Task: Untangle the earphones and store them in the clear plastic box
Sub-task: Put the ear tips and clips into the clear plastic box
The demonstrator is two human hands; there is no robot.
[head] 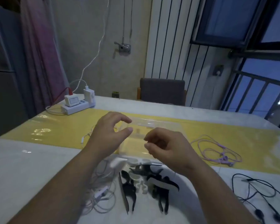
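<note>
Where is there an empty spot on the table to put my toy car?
Bare tabletop lies left of the left forearm, and a bare strip runs behind the clear box toward the chair. It's crowded along the near edge: white earphones, clips, black earphones, and pink earphones on the right.

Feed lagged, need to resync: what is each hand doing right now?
Left hand: open, fingers loosely curved by the clear plastic box, holding nothing.
Right hand: fingers curled; whether they pinch anything cannot be told.

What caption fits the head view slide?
Left hand and right hand over the clear plastic box; pink wired earphones, white wired earphones and black wired earphones lie outside it.
</note>
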